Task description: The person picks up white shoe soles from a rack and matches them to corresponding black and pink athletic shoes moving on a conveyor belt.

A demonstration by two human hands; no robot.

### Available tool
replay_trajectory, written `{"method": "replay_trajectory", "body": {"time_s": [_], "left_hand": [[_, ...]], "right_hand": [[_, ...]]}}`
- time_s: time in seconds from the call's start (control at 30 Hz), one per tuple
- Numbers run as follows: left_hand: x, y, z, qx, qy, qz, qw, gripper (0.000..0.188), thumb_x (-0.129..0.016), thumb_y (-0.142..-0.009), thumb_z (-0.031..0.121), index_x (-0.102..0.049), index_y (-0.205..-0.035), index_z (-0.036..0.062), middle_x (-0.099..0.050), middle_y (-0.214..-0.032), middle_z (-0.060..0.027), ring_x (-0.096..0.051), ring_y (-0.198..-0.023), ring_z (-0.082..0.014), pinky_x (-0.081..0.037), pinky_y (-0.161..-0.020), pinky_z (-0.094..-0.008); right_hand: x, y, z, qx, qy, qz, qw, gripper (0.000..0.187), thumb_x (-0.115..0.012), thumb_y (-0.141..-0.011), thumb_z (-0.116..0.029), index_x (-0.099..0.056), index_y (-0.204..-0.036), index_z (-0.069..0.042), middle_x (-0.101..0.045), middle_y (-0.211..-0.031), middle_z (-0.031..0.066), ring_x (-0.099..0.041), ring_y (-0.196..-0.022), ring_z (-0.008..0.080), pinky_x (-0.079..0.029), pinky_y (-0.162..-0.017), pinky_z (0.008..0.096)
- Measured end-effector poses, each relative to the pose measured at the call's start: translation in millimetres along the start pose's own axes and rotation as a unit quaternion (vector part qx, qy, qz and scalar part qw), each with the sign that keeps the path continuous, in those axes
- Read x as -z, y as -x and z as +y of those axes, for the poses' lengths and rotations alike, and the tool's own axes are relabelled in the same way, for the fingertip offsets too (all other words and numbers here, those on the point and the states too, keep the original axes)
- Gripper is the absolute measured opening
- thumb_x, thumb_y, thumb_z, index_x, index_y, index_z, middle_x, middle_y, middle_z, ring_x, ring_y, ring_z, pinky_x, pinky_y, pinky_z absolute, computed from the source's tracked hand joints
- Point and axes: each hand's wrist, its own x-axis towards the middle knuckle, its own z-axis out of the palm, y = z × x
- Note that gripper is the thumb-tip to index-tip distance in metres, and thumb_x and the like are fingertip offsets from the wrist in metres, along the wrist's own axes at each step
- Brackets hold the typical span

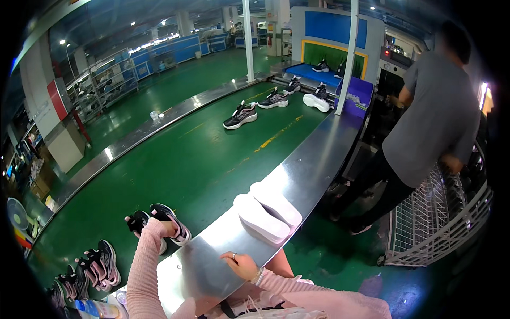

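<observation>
My left hand (pixel 167 227) reaches over the green belt and is closed on a black sneaker (pixel 180 234) with a pale sole; some of its fingers are hidden. Beside that shoe, partly behind the hand, stands a second black sneaker (pixel 139 221). My right hand (pixel 242 266), with a ring and bracelets, hovers by the metal ledge (pixel 204 266), fingers loosely bent and nothing visible in them. Just beyond it, two white shoe soles (pixel 261 219) lie side by side on the ledge.
More sneakers (pixel 109 260) stand in a row at the lower left, near a bottle (pixel 98 308). Farther along the belt (pixel 175 154) sit several sneakers (pixel 240 116). A purple bin (pixel 357 98) is by a white post. At right, a person (pixel 433 117) stands beside a wire cart (pixel 425 228).
</observation>
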Motion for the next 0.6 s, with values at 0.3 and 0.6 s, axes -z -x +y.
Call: {"method": "replay_trajectory", "body": {"time_s": [0.3, 0.6], "left_hand": [[28.8, -7.7, 13.5, 0.055, 0.009, -0.045, 0.997, 0.031, -0.05, -0.072, 0.027, -0.055, -0.1, 0.0151, -0.057, -0.098, -0.0056, -0.054, -0.091, -0.0167, -0.043, -0.075, -0.0261], [-68.0, -8.1, -49.8, 0.118, 0.674, 0.211, 0.698, 0.05, -0.051, -0.077, 0.04, -0.046, -0.112, 0.0057, -0.045, -0.118, -0.0162, -0.04, -0.112, -0.0234, -0.038, -0.085, -0.0399]], "right_hand": [[4.2, -0.6, 9.9, 0.027, -0.022, 0.031, 0.999, 0.019, -0.044, -0.081, -0.008, -0.058, -0.094, -0.007, -0.042, -0.045, 0.0026, -0.038, -0.037, 0.0103, -0.032, -0.038, 0.0258], [160.1, -43.8, -72.4, 0.063, -0.047, 0.142, 0.987, 0.021, -0.039, -0.078, 0.0, -0.058, -0.086, 0.001, -0.04, -0.052, -0.0031, -0.035, -0.047, 0.0037, -0.029, -0.043, 0.0191]]}}
